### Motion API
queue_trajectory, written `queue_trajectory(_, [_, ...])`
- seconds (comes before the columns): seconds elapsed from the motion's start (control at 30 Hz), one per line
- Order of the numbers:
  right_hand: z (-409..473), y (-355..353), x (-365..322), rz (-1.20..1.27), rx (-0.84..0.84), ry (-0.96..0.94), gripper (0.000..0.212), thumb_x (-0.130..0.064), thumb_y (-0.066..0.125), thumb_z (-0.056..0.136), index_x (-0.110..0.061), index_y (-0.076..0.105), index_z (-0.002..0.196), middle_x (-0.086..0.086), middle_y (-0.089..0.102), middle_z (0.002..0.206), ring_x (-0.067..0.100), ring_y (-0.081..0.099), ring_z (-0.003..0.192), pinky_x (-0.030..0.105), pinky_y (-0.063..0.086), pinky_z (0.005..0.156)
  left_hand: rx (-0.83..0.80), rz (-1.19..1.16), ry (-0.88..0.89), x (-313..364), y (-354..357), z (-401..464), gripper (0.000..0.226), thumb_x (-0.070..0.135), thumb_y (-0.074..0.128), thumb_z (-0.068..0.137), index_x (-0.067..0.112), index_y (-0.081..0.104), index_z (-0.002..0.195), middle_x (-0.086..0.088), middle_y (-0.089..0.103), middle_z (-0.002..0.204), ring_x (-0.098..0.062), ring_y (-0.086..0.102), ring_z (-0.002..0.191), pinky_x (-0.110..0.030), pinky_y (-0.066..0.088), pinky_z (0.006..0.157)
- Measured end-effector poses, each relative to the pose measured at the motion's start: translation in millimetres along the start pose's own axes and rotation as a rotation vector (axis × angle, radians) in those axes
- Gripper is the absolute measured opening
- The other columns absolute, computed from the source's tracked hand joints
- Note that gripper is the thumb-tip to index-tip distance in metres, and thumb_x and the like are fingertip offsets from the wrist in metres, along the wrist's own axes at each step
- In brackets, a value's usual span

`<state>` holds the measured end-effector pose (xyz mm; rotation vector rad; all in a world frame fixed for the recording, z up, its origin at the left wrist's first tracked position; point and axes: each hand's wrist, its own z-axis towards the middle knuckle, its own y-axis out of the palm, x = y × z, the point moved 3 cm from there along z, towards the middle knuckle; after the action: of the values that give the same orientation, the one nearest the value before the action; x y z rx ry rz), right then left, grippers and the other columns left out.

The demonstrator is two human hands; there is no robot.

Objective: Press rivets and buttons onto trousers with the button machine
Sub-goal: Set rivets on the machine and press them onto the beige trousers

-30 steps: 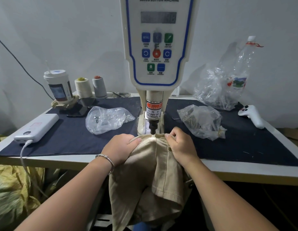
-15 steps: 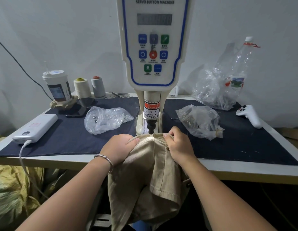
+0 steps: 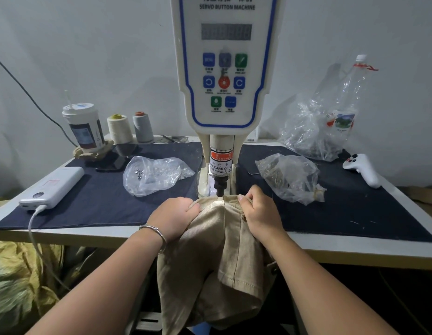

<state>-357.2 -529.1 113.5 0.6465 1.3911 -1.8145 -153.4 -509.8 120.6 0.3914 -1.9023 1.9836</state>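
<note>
Both hands grip trousers [image 3: 224, 250] under machine punch [image 3: 220, 186]

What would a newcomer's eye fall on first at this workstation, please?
First, the tall white button machine in the centre, its black punch just above the beige trousers. The left hand and right hand grip the cloth on either side of the punch, close beneath the finger warning label.

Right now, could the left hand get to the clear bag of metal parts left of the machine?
Probably yes, once it lets go: the left hand grips the trousers, and only bare dark cloth lies between it and the bag.
</note>
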Motion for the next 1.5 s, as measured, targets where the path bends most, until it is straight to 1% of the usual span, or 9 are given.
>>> queue_trajectory(0.57, [1.6,3.0,2.9,0.022,0.035,0.007,0.035,-0.027,0.053,0.096,-0.024,0.035,0.067,-0.007,0.044,0.054,0.007,0.040,0.048,0.022,0.028,0.046,0.005,0.059,0.004,-0.2,2.2,1.6,0.044,0.036,0.039,0.102,0.015,0.044,0.064,-0.001,0.051,0.067,-0.024,0.049,0.072,-0.037,0.035,0.066])
queue_trajectory(0.7, [-0.1,-3.8,-5.8,0.036,0.044,0.038,0.034,-0.027,0.053,0.096,-0.021,0.036,0.067,-0.006,0.044,0.059,0.010,0.042,0.054,0.029,0.032,0.051,0.023,-0.034,0.001,2.3,-2.7,-1.4,0.045,0.035,0.042,0.102,0.015,0.044,0.062,-0.002,0.050,0.066,-0.024,0.048,0.073,-0.039,0.037,0.072])
queue_trajectory(0.83, [12.1,-18.1,-30.5,0.065,0.033,0.183,0.031,-0.026,0.053,0.093,-0.015,0.040,0.066,-0.001,0.044,0.065,0.011,0.040,0.058,0.028,0.029,0.052,0.097,-0.193,0.012,4.8,-23.7,-1.3,0.047,0.032,0.051,0.100,0.011,0.040,0.059,-0.008,0.042,0.061,-0.021,0.039,0.063,-0.036,0.030,0.062])
queue_trajectory(1.0, [-3.5,-23.3,-50.5,0.442,-0.207,0.499,0.014,-0.018,0.063,0.089,-0.008,0.061,0.099,0.013,0.065,0.093,0.026,0.062,0.088,0.030,0.046,0.072,-0.047,-0.385,-0.052,-1.1,-40.5,-11.0,0.043,0.040,0.063,0.088,0.017,0.053,0.053,-0.002,0.045,0.052,-0.015,0.041,0.053,-0.019,0.032,0.049])
queue_trajectory(1.1, [-35.0,-19.5,-56.7,0.525,-0.362,0.479,0.009,-0.008,0.065,0.086,-0.008,0.064,0.077,0.006,0.065,0.069,0.019,0.061,0.069,0.024,0.045,0.062,-0.260,-0.291,-0.120,-5.3,-30.8,-26.3,0.054,0.036,0.067,0.086,0.025,0.045,0.037,0.010,0.038,0.040,-0.007,0.035,0.042,-0.014,0.031,0.046])
queue_trajectory(1.2, [-64.9,-21.8,-56.1,0.694,-0.494,0.488,0.033,-0.005,0.058,0.091,-0.010,0.057,0.059,0.004,0.059,0.056,0.012,0.057,0.053,0.021,0.045,0.052,-0.317,-0.552,-0.166,-17.2,-29.6,-49.4,0.044,0.038,0.071,0.074,0.024,0.038,0.050,0.006,0.032,0.053,-0.010,0.028,0.051,-0.027,0.025,0.054])
queue_trajectory(1.27, [-74.5,-29.3,-57.5,0.850,-0.574,0.495,0.026,-0.006,0.055,0.094,-0.006,0.064,0.069,0.008,0.066,0.066,0.015,0.064,0.060,0.023,0.051,0.057,-0.333,-0.777,-0.235,-18.2,-33.7,-66.0,0.033,0.039,0.077,0.057,0.019,0.051,0.057,-0.004,0.043,0.060,-0.014,0.040,0.055,-0.031,0.032,0.058])
queue_trajectory(1.37, [-79.8,-43.4,-67.6,0.938,-0.651,0.471,0.018,-0.007,0.054,0.093,0.000,0.069,0.085,0.014,0.069,0.082,0.019,0.067,0.072,0.026,0.056,0.065,-0.278,-0.985,-0.339,-18.8,-45.0,-77.7,0.048,0.028,0.084,0.034,0.009,0.061,0.072,-0.012,0.061,0.072,-0.020,0.059,0.065,-0.033,0.046,0.067])
queue_trajectory(1.5, [-80.3,-62.7,-78.5,0.836,-0.741,0.341,0.018,-0.012,0.066,0.082,0.000,0.062,0.094,0.017,0.064,0.087,0.019,0.062,0.074,0.027,0.053,0.068,-0.334,-0.951,-0.350,-10.8,-68.0,-83.0,0.064,0.025,0.085,0.032,0.005,0.060,0.088,-0.013,0.067,0.077,-0.020,0.067,0.067,-0.027,0.054,0.060])
